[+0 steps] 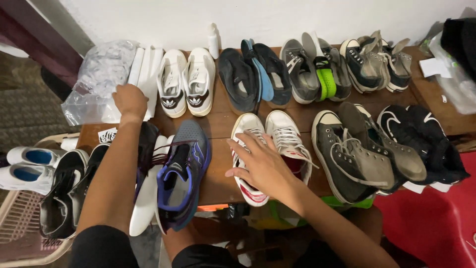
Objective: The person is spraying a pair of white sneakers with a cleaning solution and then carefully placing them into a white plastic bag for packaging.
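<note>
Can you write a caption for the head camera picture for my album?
Right hand rests on white sneakers, left hand touches white insoles.

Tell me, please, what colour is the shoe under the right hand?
White with red trim, under the right hand; head view.

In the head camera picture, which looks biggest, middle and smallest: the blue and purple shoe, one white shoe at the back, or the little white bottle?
1. Blue and purple shoe, though it is also nearest the camera.
2. White shoe.
3. White bottle.
</note>
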